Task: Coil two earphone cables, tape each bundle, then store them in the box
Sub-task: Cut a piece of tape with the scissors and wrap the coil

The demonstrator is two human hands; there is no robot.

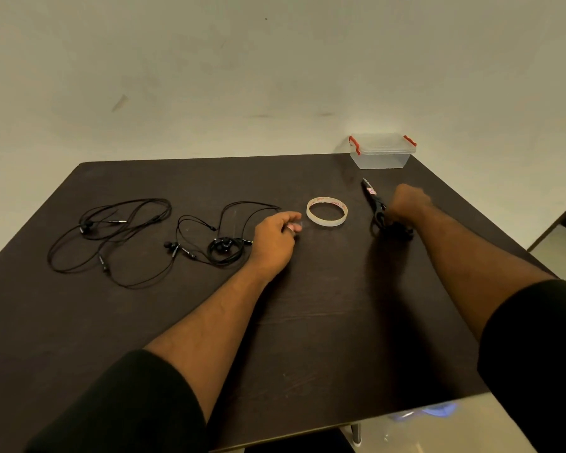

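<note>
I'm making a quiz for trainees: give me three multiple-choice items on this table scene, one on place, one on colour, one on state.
1. Where is the box?
A far right corner of the table
B near left corner
C centre

2. What colour are the box's clips?
A blue
B red
C green

3. How do the earphone cables lie?
A loose and uncoiled
B taped in bundles
C inside the box

Answers: 1 A, it stands at the far edge beyond the scissors. 2 B, both clips show red. 3 A, they sprawl left of the tape roll.

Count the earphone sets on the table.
2. One earphone set lies loose at the table's left; the other is beside it, just left of the left hand. None looks hidden.
</note>
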